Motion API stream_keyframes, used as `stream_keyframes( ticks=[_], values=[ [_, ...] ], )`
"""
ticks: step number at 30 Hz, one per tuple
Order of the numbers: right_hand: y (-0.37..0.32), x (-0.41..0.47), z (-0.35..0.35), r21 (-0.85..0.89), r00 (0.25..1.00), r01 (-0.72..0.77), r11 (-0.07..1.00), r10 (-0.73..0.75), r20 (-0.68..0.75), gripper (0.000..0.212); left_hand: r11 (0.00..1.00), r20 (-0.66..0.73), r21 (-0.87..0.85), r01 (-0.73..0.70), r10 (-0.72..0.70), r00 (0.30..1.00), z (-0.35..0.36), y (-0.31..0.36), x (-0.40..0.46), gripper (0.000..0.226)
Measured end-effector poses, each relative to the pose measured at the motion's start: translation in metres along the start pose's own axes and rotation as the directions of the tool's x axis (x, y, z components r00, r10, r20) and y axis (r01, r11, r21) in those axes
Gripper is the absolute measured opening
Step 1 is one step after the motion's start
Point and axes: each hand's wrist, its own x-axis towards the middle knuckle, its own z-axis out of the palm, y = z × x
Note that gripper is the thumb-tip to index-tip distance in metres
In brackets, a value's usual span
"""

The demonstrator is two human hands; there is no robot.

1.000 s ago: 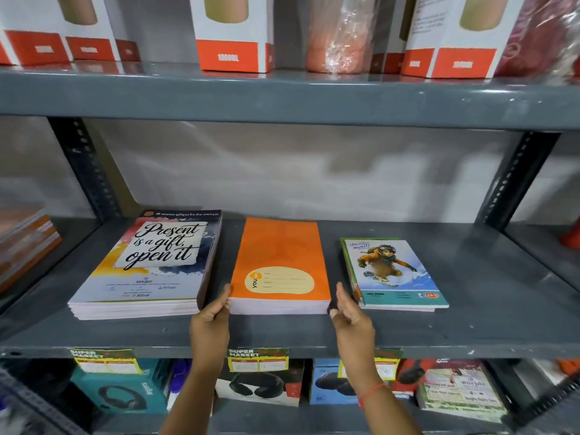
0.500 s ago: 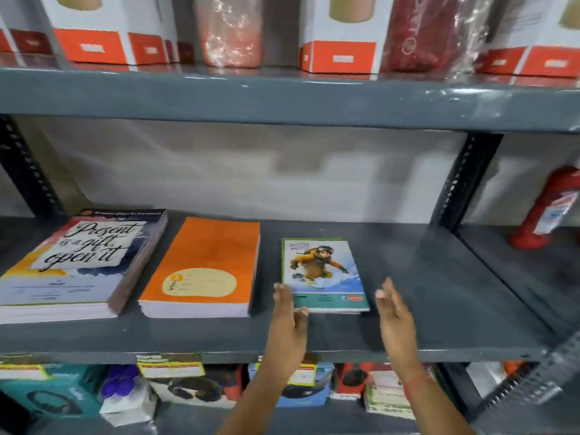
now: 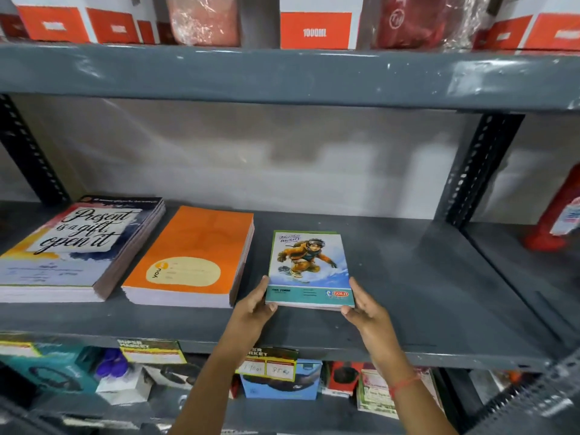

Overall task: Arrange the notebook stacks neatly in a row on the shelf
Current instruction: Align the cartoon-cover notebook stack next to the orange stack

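Observation:
Three notebook stacks lie in a row on the grey shelf [image 3: 408, 312]. At the left is the lettered "Present is a gift" stack [image 3: 75, 246], in the middle the orange stack [image 3: 194, 255], and to the right the small cartoon-cover stack [image 3: 309, 265]. My left hand [image 3: 254, 306] grips the cartoon stack's front left corner. My right hand [image 3: 365, 306] holds its front right corner. The stack rests flat on the shelf, a gap apart from the orange one.
Above is a shelf with orange-and-white boxes [image 3: 315, 26] and wrapped red items [image 3: 204, 20]. A red fire extinguisher [image 3: 555, 221] stands at the far right past the black upright [image 3: 477, 171]. Boxed goods [image 3: 279, 381] fill the lower shelf. Bare shelf lies right of the cartoon stack.
My hands left the orange stack, moved right and closed on the front corners of the cartoon-cover stack. The view shifted right.

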Motion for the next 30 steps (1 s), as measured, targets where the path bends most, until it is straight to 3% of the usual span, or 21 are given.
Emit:
stream_keyframes(
  ticks=[15, 30],
  values=[
    [0.014, 0.011, 0.005, -0.127, 0.989, 0.035, 0.991, -0.053, -0.142, 0.049, 0.992, -0.235, 0.121, -0.033, 0.061, 0.970, 0.005, -0.007, 0.010, 0.043],
    [0.015, 0.008, 0.010, -0.163, 0.969, 0.029, 0.986, -0.068, -0.239, 0.044, 0.995, -0.391, 0.096, -0.018, 0.054, 0.919, 0.013, -0.009, 0.013, 0.036]
  ],
)
